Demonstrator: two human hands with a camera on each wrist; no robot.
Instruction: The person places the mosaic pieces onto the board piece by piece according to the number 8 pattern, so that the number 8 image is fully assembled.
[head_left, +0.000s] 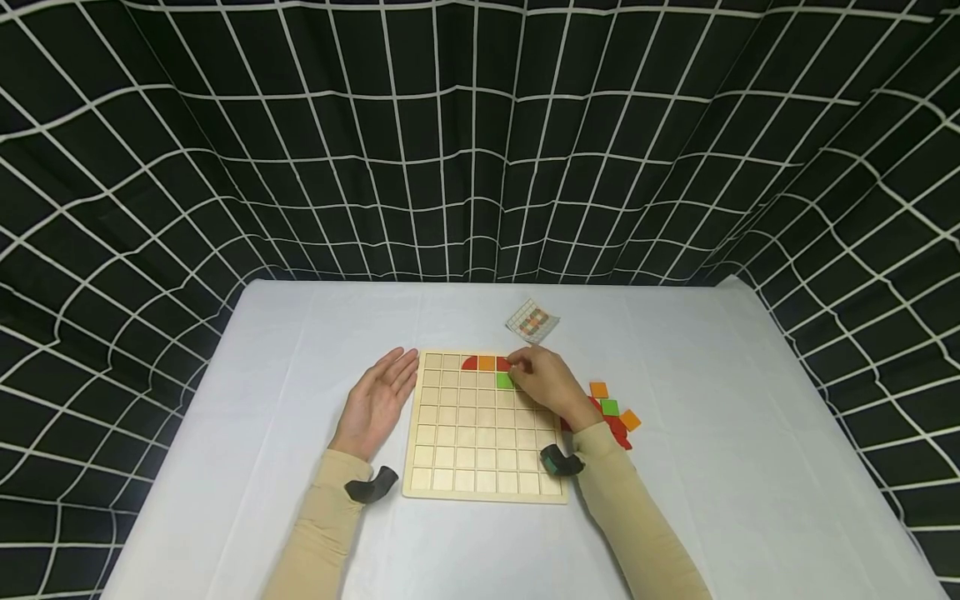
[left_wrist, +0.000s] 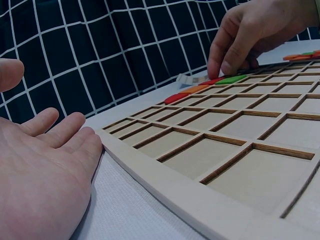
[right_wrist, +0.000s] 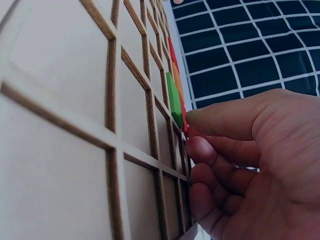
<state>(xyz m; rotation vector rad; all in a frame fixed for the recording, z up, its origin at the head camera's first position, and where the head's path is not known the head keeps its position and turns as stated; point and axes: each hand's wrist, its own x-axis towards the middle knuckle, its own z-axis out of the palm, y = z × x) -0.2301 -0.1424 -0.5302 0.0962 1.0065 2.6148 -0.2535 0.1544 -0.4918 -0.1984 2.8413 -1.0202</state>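
A wooden grid board (head_left: 487,498) lies in front of me. In its far row sit a red quarter-round tile (head_left: 470,363), an orange square tile (head_left: 487,363) and another red tile (head_left: 502,364), with a green square tile (head_left: 505,381) one row nearer. My right hand (head_left: 546,383) pinches the second red tile at its cell with thumb and forefinger; the fingertips cover part of it. Palm up and fingers straight, my left hand (head_left: 377,408) rests beside the board's left edge, holding nothing. Its fingertips come right up to the frame in the left wrist view.
Loose tiles lie right of the board: orange (head_left: 598,390), green (head_left: 610,407) and red (head_left: 617,429) ones, partly behind my right wrist. Beyond the board is a small pattern card (head_left: 532,321). A black curtain with a white grid (head_left: 457,183) surrounds the white table (head_left: 300,325).
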